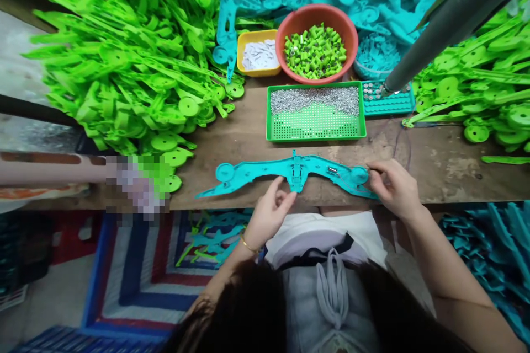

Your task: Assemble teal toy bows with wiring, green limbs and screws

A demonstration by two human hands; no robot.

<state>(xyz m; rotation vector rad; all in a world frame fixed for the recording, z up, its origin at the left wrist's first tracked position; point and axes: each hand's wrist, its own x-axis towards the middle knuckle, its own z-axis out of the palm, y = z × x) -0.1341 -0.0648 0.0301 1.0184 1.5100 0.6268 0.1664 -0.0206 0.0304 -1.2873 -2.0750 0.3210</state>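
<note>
A blue plastic bow-shaped part [256,168] lies across the table edge in front of me, its hollow ribbed side up. It has a round disc near each end and a slotted block in the middle. A small dark and silver piece [332,170] sits in its right arm. My left hand [269,212] grips the lower middle of the part with thumb and fingers. At the right end, beside the disc, my right hand [395,186] is closed in a pinch; what lies between its fingertips is too small to make out.
Behind the part stands a green perforated tray [317,133] of small metal pieces. Beyond are a red bowl [285,69] of green pieces, a yellow tray [259,71] and a blue tray [389,106]. Green parts [124,55] pile left, near another person's blurred hand [138,187]. A dark pole [447,27] slants at right.
</note>
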